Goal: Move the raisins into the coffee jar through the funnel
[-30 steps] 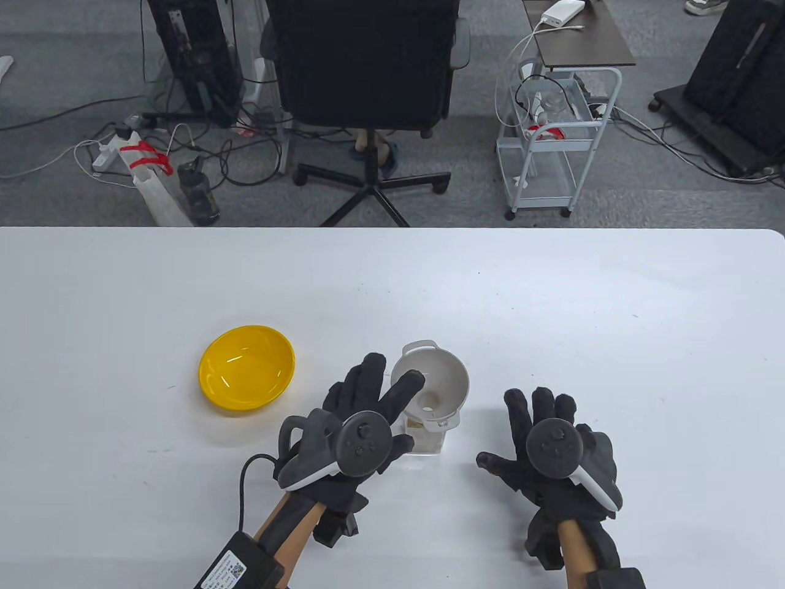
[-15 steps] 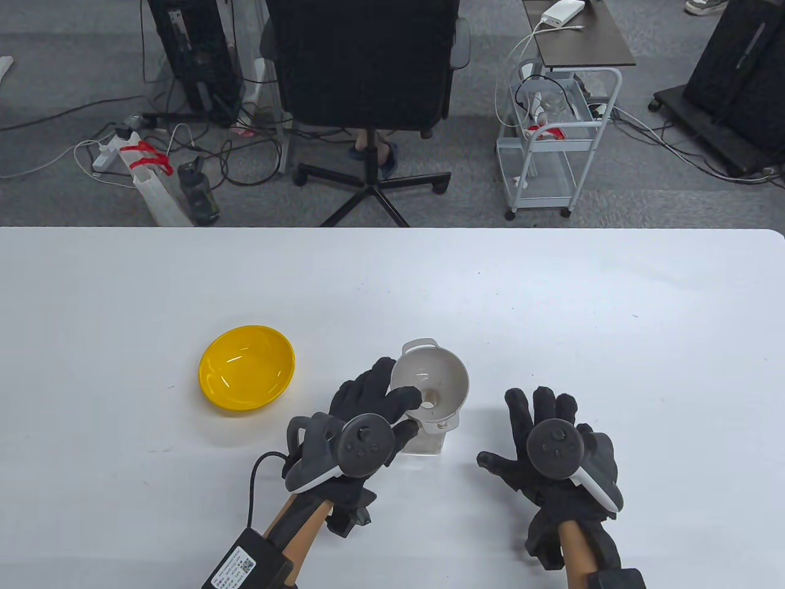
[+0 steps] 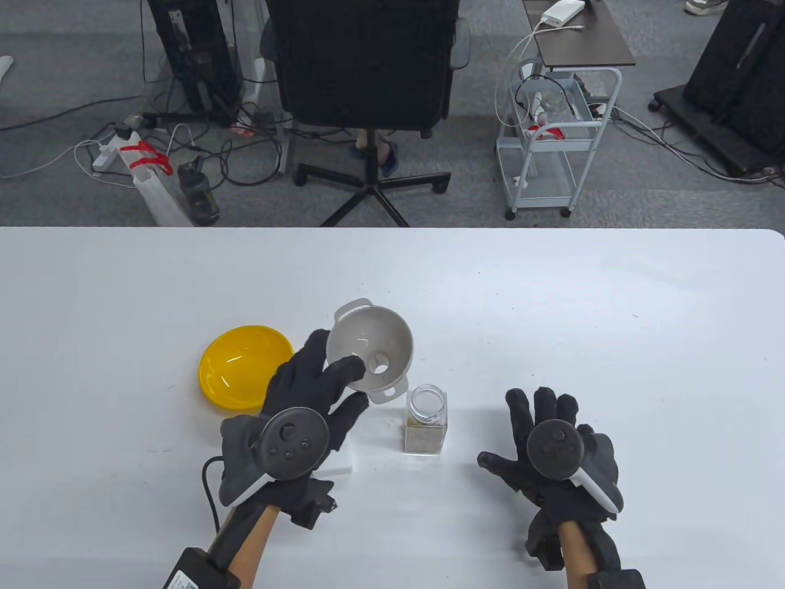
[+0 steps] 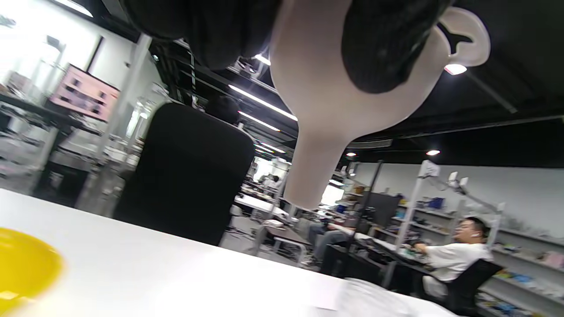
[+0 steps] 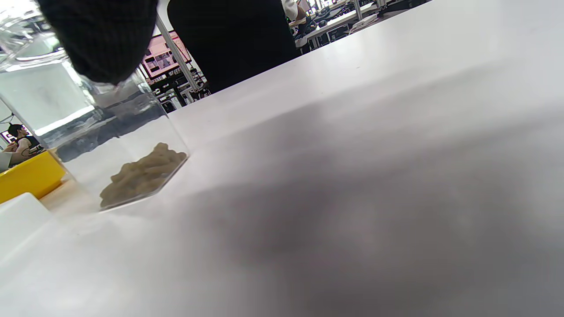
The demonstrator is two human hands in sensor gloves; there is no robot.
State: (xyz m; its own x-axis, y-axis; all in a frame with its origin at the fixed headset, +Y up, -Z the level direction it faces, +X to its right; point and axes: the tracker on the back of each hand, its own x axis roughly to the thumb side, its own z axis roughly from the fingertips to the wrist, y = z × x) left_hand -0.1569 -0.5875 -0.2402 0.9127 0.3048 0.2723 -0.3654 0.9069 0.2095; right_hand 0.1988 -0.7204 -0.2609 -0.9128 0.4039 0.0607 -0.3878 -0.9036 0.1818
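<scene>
On the left of the white table [image 3: 552, 307] stands the yellow bowl [image 3: 236, 368], and I see nothing inside it. Just beside it, my left hand [image 3: 306, 399] holds the white funnel [image 3: 371, 350] in the air; my thumb lies inside its rim and my other fingers [image 4: 379, 48] press on the outside wall. In the left wrist view, the spout points down with nothing under it except the table. A white block [image 3: 340, 457] lies partly under this hand. To the right of the funnel, and apart from it, the glass coffee jar [image 3: 425, 420] stands upright and uncovered, with the raisins [image 5: 143, 174] on its bottom. Farther right, my right hand [image 3: 549, 445] is over the table with its fingers spread apart, holding nothing; I cannot tell whether it touches the surface.
</scene>
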